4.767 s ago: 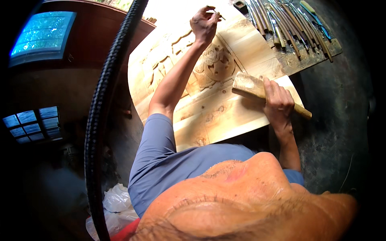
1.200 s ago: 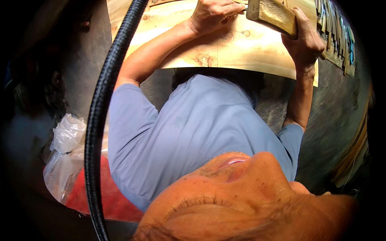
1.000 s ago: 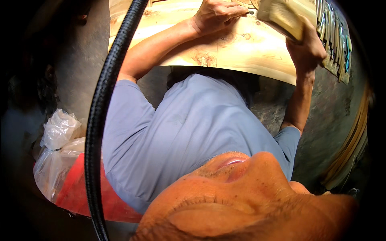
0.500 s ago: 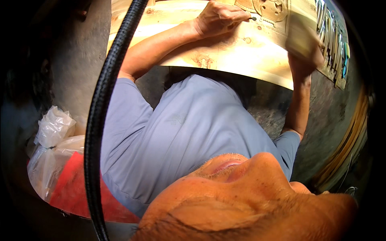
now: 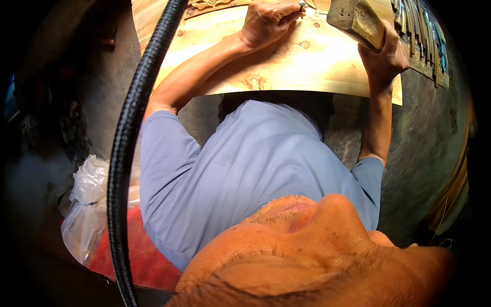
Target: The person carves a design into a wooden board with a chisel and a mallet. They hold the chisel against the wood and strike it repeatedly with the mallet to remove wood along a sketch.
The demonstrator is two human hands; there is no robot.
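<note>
My left hand (image 5: 267, 23) is closed round a slim tool, probably a chisel (image 5: 302, 7), whose small metal end shows above my fingers; its working tip is hidden. The hand is over a pale wooden board (image 5: 240, 71) with carved relief (image 5: 209, 5) along the top of the view. My right hand (image 5: 386, 59) grips a wooden mallet (image 5: 355, 23) by its handle, with the block head raised just right of the chisel's end, not touching it.
Long-handled carving tools (image 5: 419, 38) lie in a row on a worn board at the upper right. A clear plastic bag (image 5: 84, 230) sits on a red surface (image 5: 128, 245) at lower left. Long strips (image 5: 452, 189) stand at right. A black braided cord (image 5: 128, 138) crosses the left side.
The mallet has swung up and left from its blurred position half a second ago. Compared with the oldest frame, my left hand is much nearer the mallet and the board's near part.
</note>
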